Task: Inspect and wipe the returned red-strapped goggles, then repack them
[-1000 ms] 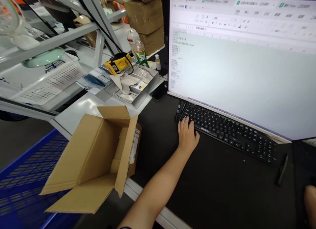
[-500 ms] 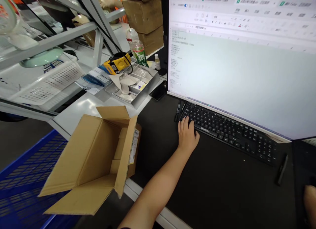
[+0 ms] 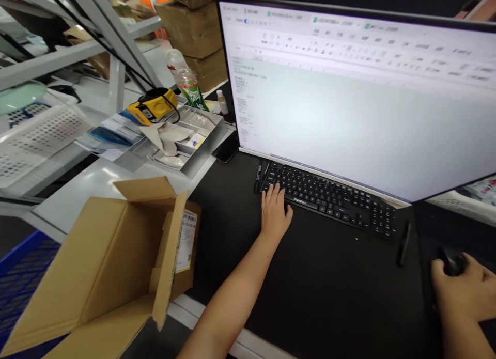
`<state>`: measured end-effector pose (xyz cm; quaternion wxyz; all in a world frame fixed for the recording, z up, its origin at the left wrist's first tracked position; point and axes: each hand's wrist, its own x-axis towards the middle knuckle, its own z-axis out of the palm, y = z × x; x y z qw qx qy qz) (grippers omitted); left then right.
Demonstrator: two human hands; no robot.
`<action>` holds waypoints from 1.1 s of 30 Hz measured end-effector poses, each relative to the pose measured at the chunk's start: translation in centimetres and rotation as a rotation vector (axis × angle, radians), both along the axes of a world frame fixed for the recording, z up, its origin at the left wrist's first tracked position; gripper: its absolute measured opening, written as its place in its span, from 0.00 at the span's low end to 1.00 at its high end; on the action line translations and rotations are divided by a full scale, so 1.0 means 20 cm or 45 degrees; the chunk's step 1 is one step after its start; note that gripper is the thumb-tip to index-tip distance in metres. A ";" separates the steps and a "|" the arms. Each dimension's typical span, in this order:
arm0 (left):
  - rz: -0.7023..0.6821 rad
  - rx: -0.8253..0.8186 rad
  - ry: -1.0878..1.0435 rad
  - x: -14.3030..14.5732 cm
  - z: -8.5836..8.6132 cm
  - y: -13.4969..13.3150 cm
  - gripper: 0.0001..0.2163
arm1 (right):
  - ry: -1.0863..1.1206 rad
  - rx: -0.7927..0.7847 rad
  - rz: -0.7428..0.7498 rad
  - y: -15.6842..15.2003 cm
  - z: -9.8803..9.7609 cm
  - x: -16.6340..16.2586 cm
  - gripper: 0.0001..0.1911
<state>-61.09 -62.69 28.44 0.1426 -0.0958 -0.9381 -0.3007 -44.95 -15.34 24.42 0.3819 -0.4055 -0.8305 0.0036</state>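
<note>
L hand (image 3: 276, 215) flat on keyboard (image 3: 341, 200), logo (image 3: 299, 200) unreadable; R hand (image 3: 465, 289) grips mouse (image 3: 451, 262).

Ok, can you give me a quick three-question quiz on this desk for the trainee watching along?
1. Multiple choice: the left hand rests on which part of the keyboard? A) its left end B) its middle C) its right end
2. True or false: the cardboard box at the desk's edge is taped shut.
3. Fill in: the right hand cups a black ____ .

Key: 1 A. 2 False, its flaps are open. 3 mouse.
</note>
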 end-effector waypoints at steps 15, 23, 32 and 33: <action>-0.248 -0.167 0.135 -0.21 0.07 0.03 0.13 | -0.247 -0.146 1.102 -1.12 0.39 -0.38 0.23; -0.367 -0.107 0.121 -0.21 0.04 -0.04 0.15 | -0.403 -0.136 1.129 -1.65 0.25 -0.76 0.23; -0.371 -0.042 0.105 -0.22 0.03 -0.07 0.13 | -0.428 0.018 1.027 -1.69 0.23 -0.85 0.22; -0.372 -0.037 0.101 -0.22 0.03 -0.07 0.13 | -0.416 0.028 1.028 -1.69 0.22 -0.85 0.23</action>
